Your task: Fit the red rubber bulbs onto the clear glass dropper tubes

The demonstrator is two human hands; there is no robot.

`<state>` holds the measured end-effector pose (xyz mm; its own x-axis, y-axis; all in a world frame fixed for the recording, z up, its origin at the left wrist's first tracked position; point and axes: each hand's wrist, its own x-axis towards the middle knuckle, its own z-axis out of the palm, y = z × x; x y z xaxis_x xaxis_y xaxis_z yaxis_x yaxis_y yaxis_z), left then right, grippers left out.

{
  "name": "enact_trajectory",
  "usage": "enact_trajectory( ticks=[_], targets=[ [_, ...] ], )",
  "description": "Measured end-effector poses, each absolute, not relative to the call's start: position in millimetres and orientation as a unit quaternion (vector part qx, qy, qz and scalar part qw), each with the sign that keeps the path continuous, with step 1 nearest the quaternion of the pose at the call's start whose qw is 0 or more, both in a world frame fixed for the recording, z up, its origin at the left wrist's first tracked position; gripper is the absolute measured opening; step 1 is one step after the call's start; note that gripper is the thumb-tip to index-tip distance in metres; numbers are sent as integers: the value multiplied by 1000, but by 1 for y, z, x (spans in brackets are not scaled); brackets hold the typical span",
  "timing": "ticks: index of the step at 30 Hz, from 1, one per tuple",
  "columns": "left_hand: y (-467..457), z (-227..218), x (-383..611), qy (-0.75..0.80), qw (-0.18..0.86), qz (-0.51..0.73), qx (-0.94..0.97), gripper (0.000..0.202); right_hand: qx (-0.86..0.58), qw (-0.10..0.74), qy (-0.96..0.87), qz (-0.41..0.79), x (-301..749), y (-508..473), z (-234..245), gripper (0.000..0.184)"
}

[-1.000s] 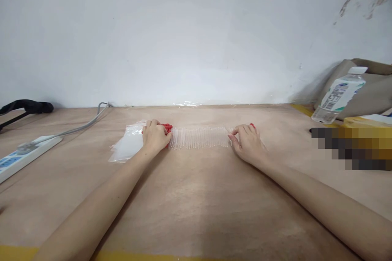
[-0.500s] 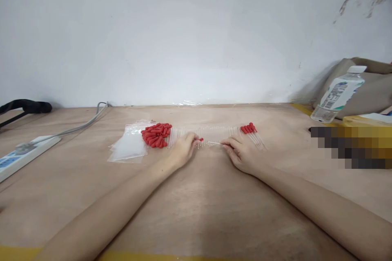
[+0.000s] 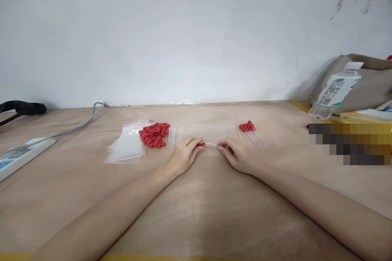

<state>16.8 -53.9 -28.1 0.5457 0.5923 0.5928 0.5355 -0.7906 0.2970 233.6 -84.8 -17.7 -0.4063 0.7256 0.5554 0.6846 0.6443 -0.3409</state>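
A: Head view: what changed on the counter (image 3: pixel 196 212)?

B: Both hands came in from the ends of the row of tubes (image 3: pixel 205 133), now just beyond them. Right hand (image 3: pixel 241 155) pinches one tube (image 3: pixel 212 144), left hand (image 3: pixel 183 156) a red cap (image 3: pixel 200 144). They meet between the hands, so capping looks under way.

Red caps (image 3: pixel 154 134) heaped at the left, clear tubes (image 3: pixel 205 133) beside them, tan table (image 3: pixel 196 212), white power strip (image 3: pixel 21 151), bottle (image 3: pixel 335 89) label perhaps pale green.

A plain white wall (image 3: pixel 183 36), scuffed at its upper right, rises behind a light brown wooden tabletop (image 3: pixel 196 204).
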Motion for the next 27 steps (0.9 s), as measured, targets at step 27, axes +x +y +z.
enact_trajectory(
  ticks=[27],
  targets=[
    [-62, -20, 16, 336, 173, 269, 886, 19, -358, 323, -871, -93, 237, -77, -26, 18]
  ],
)
